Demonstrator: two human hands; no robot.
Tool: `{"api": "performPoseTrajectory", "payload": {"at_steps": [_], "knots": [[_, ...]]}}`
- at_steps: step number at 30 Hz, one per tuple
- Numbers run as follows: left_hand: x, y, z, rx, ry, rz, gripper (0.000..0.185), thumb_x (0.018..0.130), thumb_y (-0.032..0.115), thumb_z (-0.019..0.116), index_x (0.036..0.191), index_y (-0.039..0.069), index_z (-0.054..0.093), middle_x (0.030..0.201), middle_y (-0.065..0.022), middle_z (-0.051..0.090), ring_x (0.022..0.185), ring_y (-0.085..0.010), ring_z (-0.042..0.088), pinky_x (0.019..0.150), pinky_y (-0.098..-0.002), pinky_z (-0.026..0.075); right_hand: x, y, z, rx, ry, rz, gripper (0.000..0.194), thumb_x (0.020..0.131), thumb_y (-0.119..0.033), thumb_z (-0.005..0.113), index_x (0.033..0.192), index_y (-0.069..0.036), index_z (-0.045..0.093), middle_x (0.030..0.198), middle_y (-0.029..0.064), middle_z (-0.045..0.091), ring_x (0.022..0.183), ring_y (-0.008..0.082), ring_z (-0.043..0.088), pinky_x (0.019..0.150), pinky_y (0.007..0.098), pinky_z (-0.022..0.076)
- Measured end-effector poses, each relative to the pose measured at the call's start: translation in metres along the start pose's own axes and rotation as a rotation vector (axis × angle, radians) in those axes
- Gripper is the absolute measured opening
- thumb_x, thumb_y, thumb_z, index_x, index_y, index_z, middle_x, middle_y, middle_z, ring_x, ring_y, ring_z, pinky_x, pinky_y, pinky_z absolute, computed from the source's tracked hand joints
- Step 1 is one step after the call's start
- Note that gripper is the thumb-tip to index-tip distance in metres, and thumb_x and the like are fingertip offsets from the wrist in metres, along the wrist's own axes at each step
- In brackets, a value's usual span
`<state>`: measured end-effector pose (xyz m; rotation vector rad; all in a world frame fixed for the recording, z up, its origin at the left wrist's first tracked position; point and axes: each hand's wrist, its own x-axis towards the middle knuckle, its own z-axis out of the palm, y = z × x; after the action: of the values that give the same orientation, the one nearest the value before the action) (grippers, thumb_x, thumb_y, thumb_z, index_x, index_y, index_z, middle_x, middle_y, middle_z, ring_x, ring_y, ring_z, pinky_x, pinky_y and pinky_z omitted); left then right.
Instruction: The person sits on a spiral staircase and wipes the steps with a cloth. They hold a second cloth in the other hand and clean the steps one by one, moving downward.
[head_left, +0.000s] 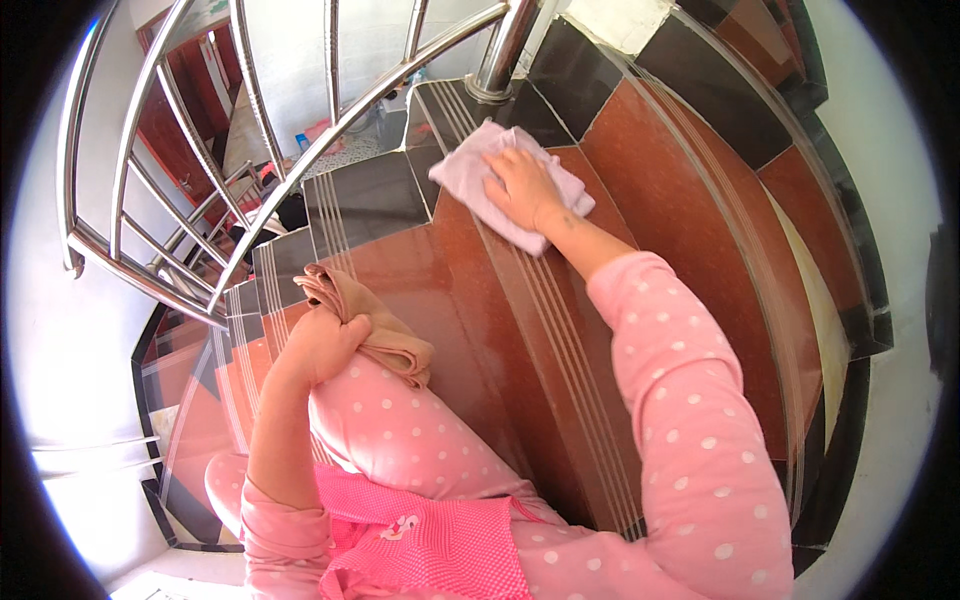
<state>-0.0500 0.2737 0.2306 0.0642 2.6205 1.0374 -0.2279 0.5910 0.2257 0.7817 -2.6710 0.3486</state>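
Note:
My right hand (521, 187) lies spread over a folded pale pink cloth (469, 169), pressing it flat on a stair tread. The cloth spans the black edge tiles and the reddish-brown tread (510, 289) near the foot of a steel post. Over my knee, my left hand (330, 345) grips a folded brown cloth (390, 337). Its thumb is closed on the fabric, and the fingers beneath are partly hidden. The brown cloth rests against my pink polka-dot trouser leg (397, 420).
A stainless steel railing (360, 112) curves along the left, its post (502, 60) standing by the pink cloth. Striped stair nosings (559, 322) mark the step edges. A white wall (892, 315) bounds the right. Below the railing show a reddish door (180, 135) and assorted items.

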Motion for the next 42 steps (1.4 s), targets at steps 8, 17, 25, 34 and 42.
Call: {"api": "performPoseTrajectory", "payload": {"at_steps": [8, 17, 25, 34, 42], "knots": [[-0.010, 0.014, -0.011, -0.013, -0.008, -0.101, 0.044, 0.084, 0.028, 0.051, 0.110, -0.005, 0.059, 0.105, -0.0274, 0.063, 0.104, -0.0407, 0.059, 0.093, -0.0406, 0.044, 0.034, 0.020, 0.018, -0.173, 0.129, 0.379, 0.041, 0.088, -0.034, 0.049, 0.116, -0.005, 0.061, 0.118, 0.0167, 0.057, 0.113, 0.0349, 0.051, 0.095, 0.0508, 0.0379], [-0.014, 0.007, -0.007, -0.075, 0.058, -0.056, 0.048, 0.084, 0.033, 0.051, 0.106, -0.009, 0.060, 0.104, -0.0304, 0.062, 0.104, -0.0432, 0.058, 0.092, -0.0426, 0.044, -0.131, 0.027, -0.052, -0.138, 0.080, 0.289, 0.043, 0.089, -0.029, 0.053, 0.122, -0.002, 0.056, 0.116, 0.0180, 0.056, 0.111, 0.0372, 0.049, 0.095, 0.0472, 0.0374], [-0.019, 0.014, -0.008, -0.112, 0.038, -0.094, 0.051, 0.085, 0.028, 0.054, 0.118, -0.010, 0.054, 0.115, -0.0259, 0.061, 0.112, -0.0377, 0.057, 0.098, -0.0379, 0.041, -0.353, -0.072, -0.153, -0.049, -0.098, 0.362, 0.045, 0.084, -0.016, 0.056, 0.126, -0.001, 0.052, 0.104, 0.0176, 0.052, 0.095, 0.0361, 0.046, 0.084, 0.0461, 0.0360], [-0.043, 0.011, -0.013, -0.307, 0.021, 0.035, 0.050, 0.086, 0.016, 0.054, 0.129, -0.007, 0.044, 0.125, -0.0171, 0.055, 0.118, -0.0266, 0.051, 0.102, -0.0345, 0.038, -0.361, -0.098, -0.154, 0.013, -0.265, 0.203, 0.057, 0.075, -0.020, 0.063, 0.129, -0.004, 0.051, 0.099, 0.0125, 0.051, 0.092, 0.0313, 0.047, 0.081, 0.0443, 0.0361], [-0.062, 0.023, -0.027, -0.189, 0.060, -0.103, 0.039, 0.084, 0.018, 0.056, 0.114, -0.008, 0.057, 0.107, -0.0189, 0.065, 0.105, -0.0279, 0.061, 0.093, -0.0359, 0.045, -0.124, -0.077, -0.098, -0.059, 0.233, 0.015, 0.047, 0.081, -0.019, 0.061, 0.127, -0.008, 0.053, 0.118, 0.0118, 0.053, 0.109, 0.0323, 0.046, 0.094, 0.0446, 0.0320]]}}
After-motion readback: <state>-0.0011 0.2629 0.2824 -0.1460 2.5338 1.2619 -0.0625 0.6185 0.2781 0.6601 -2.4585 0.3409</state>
